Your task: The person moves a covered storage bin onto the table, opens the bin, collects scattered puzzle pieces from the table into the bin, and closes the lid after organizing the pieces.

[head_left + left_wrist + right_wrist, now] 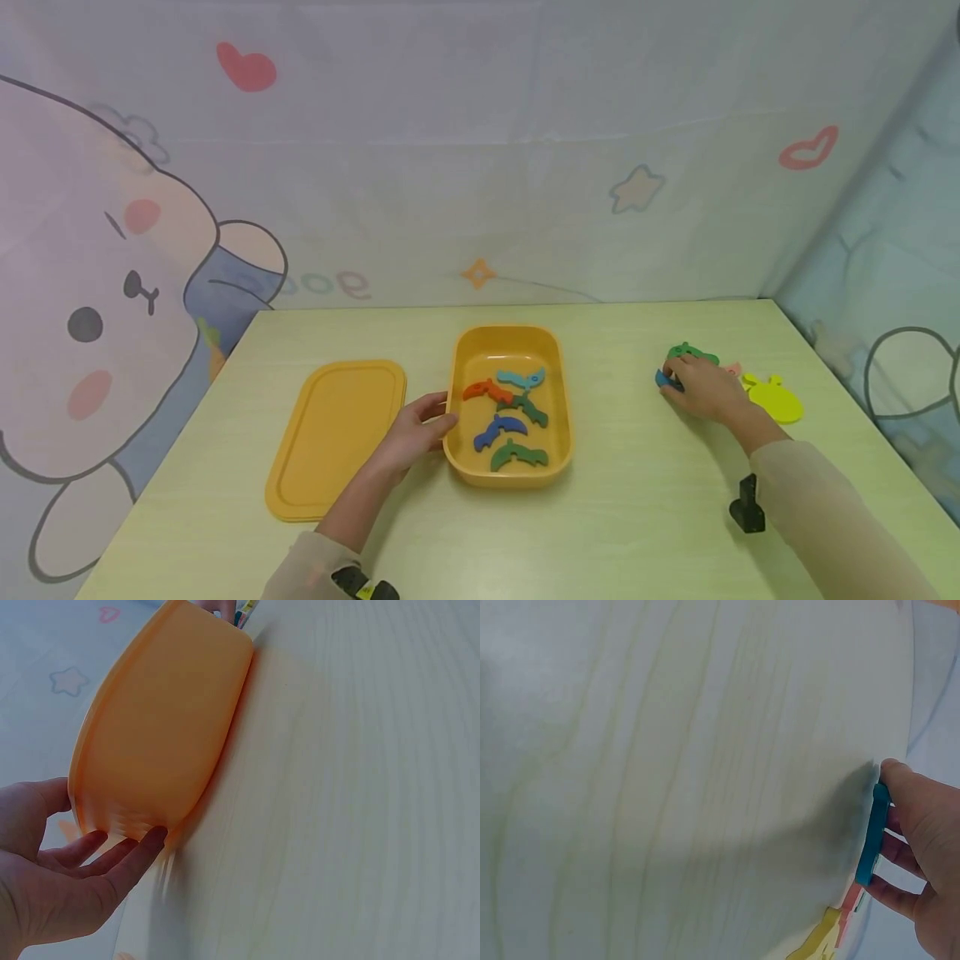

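To the right of the deep yellow, round-cornered plastic bin (510, 480), a slim, smooth-edged blue piece (872, 834) is pinched between the thumb and fingers of the right hand (701, 388); whether it is lifted off the table or rests there cannot be told. The left side of the bin is held by the left hand (411, 437), its thumb and fingers set against the outer wall and rim.

Inside the bin, five small, curved, notched pieces are seen: a light blue one (514, 380) and an orange-red one (487, 391) towards its far end, a dark green one (529, 408) about the middle and touched by the orange-red, then a deep blue one (513, 423) and a mid-green one (519, 452) towards its near end.

Well to the bin's right, about the right hand, a bright green notched piece (693, 352), a partly hidden pink piece (733, 369) and a rounded, bright yellow flat piece (780, 402) are grouped. Left of the bin, a flat yellow, round-cornered lid (341, 442) is laid. All is borne by a pale, wood-grained table (622, 533); beyond the bin, a cartoon-printed cloth (420, 167) is hung.
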`<state>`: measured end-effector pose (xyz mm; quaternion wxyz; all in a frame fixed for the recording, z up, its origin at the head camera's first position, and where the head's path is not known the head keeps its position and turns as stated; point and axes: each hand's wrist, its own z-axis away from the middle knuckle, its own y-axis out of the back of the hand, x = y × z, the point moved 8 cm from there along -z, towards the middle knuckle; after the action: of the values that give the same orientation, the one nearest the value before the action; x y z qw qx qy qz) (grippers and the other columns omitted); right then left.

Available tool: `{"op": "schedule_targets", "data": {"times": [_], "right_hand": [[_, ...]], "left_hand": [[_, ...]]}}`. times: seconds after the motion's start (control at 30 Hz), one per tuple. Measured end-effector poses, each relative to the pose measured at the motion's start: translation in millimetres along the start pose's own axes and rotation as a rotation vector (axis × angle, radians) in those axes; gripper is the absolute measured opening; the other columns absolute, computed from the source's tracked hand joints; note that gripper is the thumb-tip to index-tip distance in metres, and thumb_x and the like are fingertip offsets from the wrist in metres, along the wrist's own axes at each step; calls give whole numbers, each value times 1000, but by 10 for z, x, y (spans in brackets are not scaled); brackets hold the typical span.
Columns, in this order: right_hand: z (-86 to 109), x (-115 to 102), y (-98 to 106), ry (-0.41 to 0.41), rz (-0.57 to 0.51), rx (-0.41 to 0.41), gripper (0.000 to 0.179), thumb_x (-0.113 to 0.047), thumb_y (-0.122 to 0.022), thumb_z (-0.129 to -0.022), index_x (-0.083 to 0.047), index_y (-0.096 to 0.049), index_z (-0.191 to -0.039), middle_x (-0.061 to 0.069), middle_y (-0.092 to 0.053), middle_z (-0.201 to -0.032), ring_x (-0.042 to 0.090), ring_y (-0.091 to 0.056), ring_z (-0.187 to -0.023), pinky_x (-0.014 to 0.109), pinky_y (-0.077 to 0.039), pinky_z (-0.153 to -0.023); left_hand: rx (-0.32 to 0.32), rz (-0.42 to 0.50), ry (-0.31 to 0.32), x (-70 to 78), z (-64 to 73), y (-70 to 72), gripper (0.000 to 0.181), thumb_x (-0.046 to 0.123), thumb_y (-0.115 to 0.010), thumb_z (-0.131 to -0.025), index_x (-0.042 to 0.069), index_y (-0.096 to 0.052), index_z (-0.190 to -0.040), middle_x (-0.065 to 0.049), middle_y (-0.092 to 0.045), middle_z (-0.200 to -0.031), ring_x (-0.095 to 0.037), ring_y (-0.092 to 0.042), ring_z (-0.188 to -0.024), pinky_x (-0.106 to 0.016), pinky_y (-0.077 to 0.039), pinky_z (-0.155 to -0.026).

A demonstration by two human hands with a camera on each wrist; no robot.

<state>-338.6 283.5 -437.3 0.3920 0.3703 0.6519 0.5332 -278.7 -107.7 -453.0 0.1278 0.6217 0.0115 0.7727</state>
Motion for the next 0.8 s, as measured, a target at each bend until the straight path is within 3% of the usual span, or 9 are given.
{"op": "schedule_targets", "data": {"times": [0.23, 0.5, 0.63, 0.8], "right_hand": [[-52, -79, 102, 42, 22, 45, 14, -17, -62, -87, -6, -58, -94, 5, -54, -81, 17, -52, -68, 30, -45, -57], [-157, -163, 196, 71, 36, 47, 17, -17, -63, -86, -5, -57, -96, 5, -53, -79, 20, -50, -68, 34, -46, -58], [-214, -199, 237, 67, 36, 32, 18, -18, -63, -86, -5, -56, -96, 5, -52, -80, 21, -49, -68, 34, -45, -56], [-275, -267, 315, 70, 50, 38, 19, -19, -63, -86, -6, -56, -97, 6, -53, -82, 22, -50, -70, 35, -46, -57]], "left_hand": [[-26, 3, -2, 140, 105, -23, 51, 13, -55, -91, -2, -38, -137, -24, -43, -133, -34, -53, -111, -37, -53, -82], [-24, 4, -2, 301, 244, -50, 51, 13, -55, -91, -3, -38, -136, -25, -43, -132, -34, -53, -112, -37, -52, -84], [-27, 3, -1, 279, 223, -47, 51, 14, -55, -91, -2, -37, -137, -25, -43, -133, -34, -52, -112, -38, -52, -84], [-11, -1, 4, 82, 65, -23, 50, 16, -55, -91, 2, -40, -137, -21, -45, -132, -30, -54, -110, -36, -53, -83]]}}
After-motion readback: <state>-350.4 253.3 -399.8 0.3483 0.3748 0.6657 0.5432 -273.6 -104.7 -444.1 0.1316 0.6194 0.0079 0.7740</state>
